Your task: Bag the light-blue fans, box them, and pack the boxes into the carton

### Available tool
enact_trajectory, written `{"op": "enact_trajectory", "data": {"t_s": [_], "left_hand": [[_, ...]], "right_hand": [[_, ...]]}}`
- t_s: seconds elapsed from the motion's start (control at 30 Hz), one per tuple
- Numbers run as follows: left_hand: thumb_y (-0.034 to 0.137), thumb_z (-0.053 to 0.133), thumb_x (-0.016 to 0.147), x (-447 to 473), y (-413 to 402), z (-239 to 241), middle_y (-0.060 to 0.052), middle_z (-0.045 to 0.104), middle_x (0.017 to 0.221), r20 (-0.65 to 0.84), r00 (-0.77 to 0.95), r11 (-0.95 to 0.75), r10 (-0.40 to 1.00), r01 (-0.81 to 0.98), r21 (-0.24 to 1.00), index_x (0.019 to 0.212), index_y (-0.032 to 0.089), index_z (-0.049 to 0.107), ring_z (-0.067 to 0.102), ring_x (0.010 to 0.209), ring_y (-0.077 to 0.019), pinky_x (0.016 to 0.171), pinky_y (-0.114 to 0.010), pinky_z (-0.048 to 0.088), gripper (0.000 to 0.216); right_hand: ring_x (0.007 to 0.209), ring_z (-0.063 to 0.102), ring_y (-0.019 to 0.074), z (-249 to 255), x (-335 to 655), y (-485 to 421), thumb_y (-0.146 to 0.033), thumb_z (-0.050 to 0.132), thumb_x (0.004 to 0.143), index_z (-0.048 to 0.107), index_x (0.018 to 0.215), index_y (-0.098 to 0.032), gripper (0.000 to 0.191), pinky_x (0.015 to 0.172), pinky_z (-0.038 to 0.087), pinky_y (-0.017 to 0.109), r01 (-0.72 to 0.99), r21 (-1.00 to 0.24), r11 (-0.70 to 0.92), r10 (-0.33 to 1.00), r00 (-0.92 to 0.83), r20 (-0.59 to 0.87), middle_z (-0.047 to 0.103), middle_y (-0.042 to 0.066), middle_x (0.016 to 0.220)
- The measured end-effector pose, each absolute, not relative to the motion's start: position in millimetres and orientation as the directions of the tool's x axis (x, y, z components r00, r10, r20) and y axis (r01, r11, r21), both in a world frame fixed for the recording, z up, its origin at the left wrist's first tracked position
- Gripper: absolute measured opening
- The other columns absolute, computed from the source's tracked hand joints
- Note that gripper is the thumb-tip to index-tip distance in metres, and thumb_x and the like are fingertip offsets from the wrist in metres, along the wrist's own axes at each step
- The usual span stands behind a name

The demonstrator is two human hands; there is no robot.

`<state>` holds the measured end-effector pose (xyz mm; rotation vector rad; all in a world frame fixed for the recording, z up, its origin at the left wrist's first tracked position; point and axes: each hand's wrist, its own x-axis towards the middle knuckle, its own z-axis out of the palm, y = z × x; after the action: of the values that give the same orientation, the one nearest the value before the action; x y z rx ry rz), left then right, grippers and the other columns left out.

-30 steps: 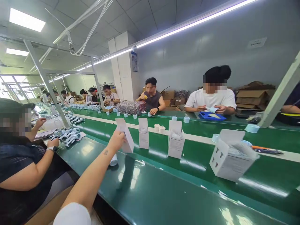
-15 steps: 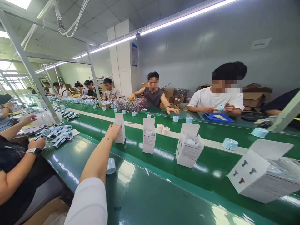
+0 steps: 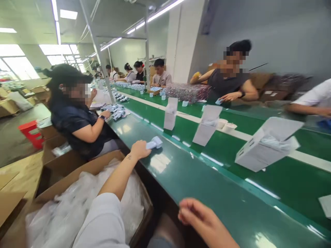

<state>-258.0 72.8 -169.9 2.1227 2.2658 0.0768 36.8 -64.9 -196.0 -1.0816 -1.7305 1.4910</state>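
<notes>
Head view: the left hand [image 3: 140, 150] grips a pale-blue device [image 3: 155, 142].

Gripped at one end by the left hand [image 3: 140, 150]: a pale blue tool [image 3: 154, 142], smooth-looking and in one piece as far as visible. Narrow and handle-like next to the hand, widening to a chunky head at the far end. Lying nearly flat, head pointing away and to the right. Low over the green bench [image 3: 191, 175], possibly touching, between its near edge and the belt [image 3: 224, 150]. Too blurred for finer detail.
</notes>
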Motion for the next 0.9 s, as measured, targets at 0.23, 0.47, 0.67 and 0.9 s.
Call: {"op": "enact_trajectory", "data": {"t_s": [0.23,0.47,0.67,0.9], "left_hand": [[0.018,0.043,0.086,-179.6,-117.4,-223.1,-0.018,0.06,0.1,0.339,-0.101,0.041,0.935,0.982,0.182,0.121,0.012,0.051,0.061,0.09,-0.029,0.073,-0.042,0.052,0.036],[0.034,0.055,0.084,-255.3,-195.9,-249.2,-0.009,0.066,0.101,0.04,-0.161,0.098,0.986,0.762,0.64,0.115,0.021,0.053,0.064,0.091,-0.0219,0.077,-0.033,0.052,0.033],[0.022,0.074,0.059,-348.8,-224.1,-279.4,-0.01,0.065,0.085,-0.257,-0.537,0.591,0.803,0.665,0.456,0.084,0.016,0.062,0.063,0.087,-0.0292,0.073,-0.035,0.045,0.029],[0.031,0.041,0.091,-334.0,-219.0,-284.0,-0.003,0.06,0.086,0.014,-0.687,0.494,0.727,0.537,0.683,0.086,0.018,0.054,0.057,0.078,-0.015,0.071,-0.025,0.043,0.019]], "right_hand": [[0.077,0.067,0.0188,-211.3,-75.1,-63.1,-0.047,0.079,0.067,0.062,0.088,-0.019,0.039,0.071,0.058,0.031,-0.347,-0.674,-0.652,0.743,-0.468,-0.479,0.069,0.004,0.086],[0.061,0.058,0.0119,-232.4,-75.5,-94.8,-0.039,0.084,0.063,0.063,0.08,-0.017,0.034,0.058,0.053,0.023,-0.162,-0.685,-0.71,0.664,-0.477,-0.576,0.062,-0.001,0.071],[0.067,0.056,0.0099,-244.4,-45.2,-98.9,-0.037,0.085,0.065,0.065,0.091,-0.02,0.038,0.062,0.053,0.022,0.029,-0.72,-0.693,0.562,-0.605,-0.565,0.058,-0.003,0.076],[0.079,0.063,0.0165,-252.1,-61.3,-113.2,-0.038,0.08,0.071,0.061,0.109,-0.019,0.046,0.06,0.055,0.025,-0.019,-0.63,-0.776,0.438,-0.735,-0.517,0.065,0.005,0.091]]}}
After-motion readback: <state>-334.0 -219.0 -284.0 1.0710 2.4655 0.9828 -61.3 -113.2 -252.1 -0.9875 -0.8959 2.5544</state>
